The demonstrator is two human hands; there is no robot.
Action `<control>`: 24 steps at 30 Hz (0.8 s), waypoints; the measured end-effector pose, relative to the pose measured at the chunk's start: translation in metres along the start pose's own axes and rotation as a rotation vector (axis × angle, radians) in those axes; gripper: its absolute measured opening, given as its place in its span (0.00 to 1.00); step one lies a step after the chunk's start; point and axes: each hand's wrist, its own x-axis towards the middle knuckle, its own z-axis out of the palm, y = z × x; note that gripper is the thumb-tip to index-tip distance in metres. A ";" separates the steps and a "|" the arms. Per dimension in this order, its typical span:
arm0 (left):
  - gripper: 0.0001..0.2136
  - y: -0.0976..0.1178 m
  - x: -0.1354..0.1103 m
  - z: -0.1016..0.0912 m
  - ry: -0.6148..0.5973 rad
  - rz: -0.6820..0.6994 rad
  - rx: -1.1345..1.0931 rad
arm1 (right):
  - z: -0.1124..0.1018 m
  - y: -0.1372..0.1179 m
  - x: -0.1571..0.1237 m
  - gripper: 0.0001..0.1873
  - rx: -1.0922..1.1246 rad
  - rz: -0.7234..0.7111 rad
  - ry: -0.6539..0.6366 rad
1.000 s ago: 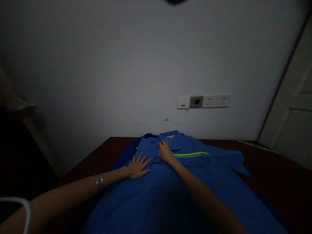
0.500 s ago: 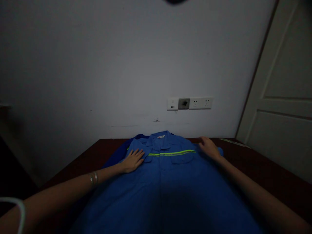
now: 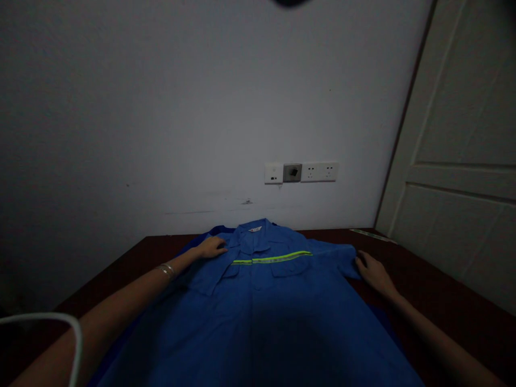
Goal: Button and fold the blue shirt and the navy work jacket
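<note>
Both arms (image 3: 116,313) reach forward, left hand (image 3: 211,247) unclenched on the blue shirt (image 3: 278,312), right hand (image 3: 375,274) at its sleeve (image 3: 334,251), grip unclear.

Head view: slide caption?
Left hand on a blue shirt near its collar, right hand at one sleeve's end.
</note>
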 end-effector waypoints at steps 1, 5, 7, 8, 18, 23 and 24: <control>0.18 0.002 0.000 0.000 -0.006 0.007 0.017 | 0.001 0.000 -0.001 0.27 0.004 0.010 -0.008; 0.19 0.015 -0.002 -0.001 0.036 -0.015 0.081 | -0.002 -0.002 -0.002 0.28 0.039 0.009 -0.021; 0.18 0.027 -0.001 -0.002 0.117 -0.028 0.082 | -0.005 -0.004 -0.003 0.27 0.068 0.001 -0.010; 0.17 0.036 0.000 -0.002 0.158 -0.024 0.073 | -0.007 -0.004 -0.003 0.27 0.083 0.011 0.001; 0.13 0.210 0.034 -0.007 0.217 0.335 -0.140 | -0.020 -0.014 0.043 0.29 0.000 0.165 -0.111; 0.14 0.307 0.061 0.000 0.220 0.522 -0.146 | -0.022 -0.018 0.070 0.31 -0.107 0.186 -0.161; 0.13 0.322 0.068 0.001 0.216 0.523 -0.151 | -0.022 -0.017 0.073 0.30 -0.117 0.190 -0.170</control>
